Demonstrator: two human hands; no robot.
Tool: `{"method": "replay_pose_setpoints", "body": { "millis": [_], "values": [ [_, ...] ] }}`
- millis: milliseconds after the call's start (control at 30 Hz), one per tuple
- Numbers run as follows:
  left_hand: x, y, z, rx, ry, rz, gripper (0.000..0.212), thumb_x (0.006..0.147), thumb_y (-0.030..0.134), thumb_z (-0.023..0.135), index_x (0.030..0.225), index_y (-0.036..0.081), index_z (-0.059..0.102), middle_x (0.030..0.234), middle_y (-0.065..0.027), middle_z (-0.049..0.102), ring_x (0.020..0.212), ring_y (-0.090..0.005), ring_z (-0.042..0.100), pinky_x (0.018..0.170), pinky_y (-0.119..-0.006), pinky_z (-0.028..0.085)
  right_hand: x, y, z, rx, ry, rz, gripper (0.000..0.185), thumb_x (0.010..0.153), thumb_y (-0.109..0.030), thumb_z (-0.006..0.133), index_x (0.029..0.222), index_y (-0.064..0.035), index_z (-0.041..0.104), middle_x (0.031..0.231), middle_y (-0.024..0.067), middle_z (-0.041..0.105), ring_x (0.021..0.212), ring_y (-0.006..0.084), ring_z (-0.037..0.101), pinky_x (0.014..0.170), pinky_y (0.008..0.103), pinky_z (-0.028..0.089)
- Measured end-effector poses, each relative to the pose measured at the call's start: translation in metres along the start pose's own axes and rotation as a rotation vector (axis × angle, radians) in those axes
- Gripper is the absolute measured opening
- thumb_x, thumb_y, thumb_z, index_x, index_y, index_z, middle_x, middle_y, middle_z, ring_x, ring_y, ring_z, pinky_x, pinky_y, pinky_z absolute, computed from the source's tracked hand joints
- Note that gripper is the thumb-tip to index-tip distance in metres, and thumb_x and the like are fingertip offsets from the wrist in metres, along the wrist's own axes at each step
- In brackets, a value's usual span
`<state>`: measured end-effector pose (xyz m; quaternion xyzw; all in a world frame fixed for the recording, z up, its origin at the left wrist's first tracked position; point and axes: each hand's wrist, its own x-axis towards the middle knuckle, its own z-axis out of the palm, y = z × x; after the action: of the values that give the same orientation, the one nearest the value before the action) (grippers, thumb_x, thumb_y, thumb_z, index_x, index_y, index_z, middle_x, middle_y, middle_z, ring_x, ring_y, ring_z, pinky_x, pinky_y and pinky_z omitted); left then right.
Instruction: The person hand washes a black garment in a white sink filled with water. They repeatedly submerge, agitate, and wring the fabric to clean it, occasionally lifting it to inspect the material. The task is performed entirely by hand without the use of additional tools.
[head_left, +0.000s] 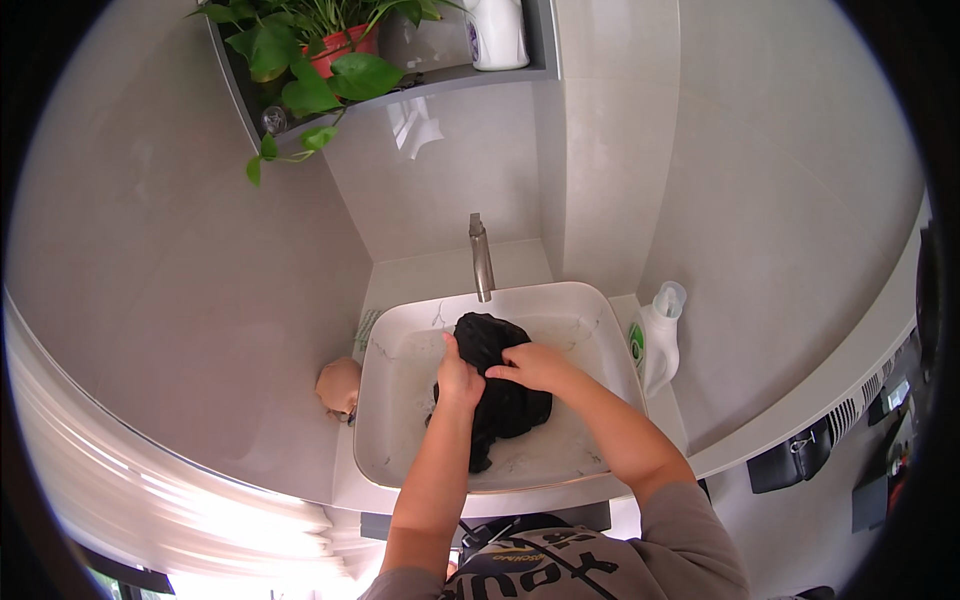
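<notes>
A bunched black cloth garment (514, 409) lies in a white, marble-veined washbasin (397, 450), with its upper part lifted between both hands. My left hand (459, 379) grips its left side, thumb pointing up along the fabric. From the right, my right hand (532, 366) pinches the cloth near its middle between thumb and fingers. The lower folds rest on the basin floor, which looks wet. Above the garment stands a brushed-metal faucet (481, 259), its spout over the basin's back rim; no running water shows.
A white detergent bottle (660, 341) with a clear cap stands right of the basin. Left of it sit a beige cloth-like item (339, 384) and a green patterned item (367, 328). Overhead, a grey wall shelf (450, 81) holds a potted plant (341, 49) and another white bottle (499, 37).
</notes>
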<state>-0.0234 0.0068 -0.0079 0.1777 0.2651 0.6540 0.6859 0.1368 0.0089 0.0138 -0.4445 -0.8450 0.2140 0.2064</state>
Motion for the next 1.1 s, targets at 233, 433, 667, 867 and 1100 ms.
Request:
{"method": "replay_pose_setpoints", "body": {
  "millis": [233, 433, 667, 867, 1100],
  "values": [
    [-0.001, 0.012, -0.001, 0.259, 0.238, 0.318, 0.051, 0.098, 0.042, 0.033, 0.111, -0.002, 0.053, 0.103, -0.0123, 0.06, 0.095, -0.0227, 0.057, 0.09, -0.033, 0.043, 0.0, 0.006, -0.037, 0.811, 0.164, 0.178, 0.042, 0.093, -0.036, 0.051, 0.062, -0.0067, 0.049, 0.056, -0.004, 0.042, 0.051, 0.007, 0.039, 0.048, 0.0262, 0.032],
    [-0.014, 0.013, 0.02, 0.982, 0.271, 0.56, 0.045, 0.096, 0.038, 0.041, 0.119, 0.0, 0.052, 0.11, -0.0158, 0.058, 0.097, -0.025, 0.056, 0.09, -0.035, 0.043, 0.014, 0.043, -0.018, 0.846, 0.421, 0.096, 0.04, 0.094, -0.032, 0.05, 0.064, -0.0051, 0.05, 0.056, -0.005, 0.038, 0.053, 0.0076, 0.035, 0.049, 0.0266, 0.032],
    [-0.012, 0.004, -0.001, 1.804, -0.257, 0.882, 0.041, 0.085, 0.035, 0.06, 0.106, 0.001, 0.061, 0.105, -0.0188, 0.059, 0.099, -0.0359, 0.056, 0.086, -0.04, 0.045, 0.014, 0.036, -0.019, 1.067, 0.326, 0.223, 0.04, 0.093, -0.031, 0.052, 0.067, -0.001, 0.051, 0.059, -0.0037, 0.044, 0.057, 0.0087, 0.04, 0.053, 0.0273, 0.036],
    [-0.002, 0.004, -0.004, 1.162, 0.013, 0.402, 0.044, 0.096, 0.038, 0.042, 0.111, -0.001, 0.057, 0.112, -0.0196, 0.059, 0.103, -0.0302, 0.056, 0.09, -0.035, 0.041, 0.01, 0.043, -0.02, 0.449, 0.388, 0.154, 0.036, 0.089, -0.039, 0.056, 0.082, -0.0032, 0.058, 0.064, 0.0071, 0.057, 0.06, 0.0171, 0.053, 0.058, 0.0305, 0.042],
    [-0.002, 0.004, 0.002, 0.545, 0.227, 0.273, 0.048, 0.097, 0.037, 0.04, 0.12, -0.004, 0.049, 0.115, -0.0141, 0.054, 0.108, -0.0218, 0.049, 0.095, -0.033, 0.037, 0.004, 0.014, -0.013, 0.089, 0.212, -0.105, 0.033, 0.088, -0.033, 0.057, 0.105, -0.0045, 0.059, 0.08, 0.014, 0.063, 0.074, 0.0269, 0.06, 0.069, 0.035, 0.045]
  ]
}}
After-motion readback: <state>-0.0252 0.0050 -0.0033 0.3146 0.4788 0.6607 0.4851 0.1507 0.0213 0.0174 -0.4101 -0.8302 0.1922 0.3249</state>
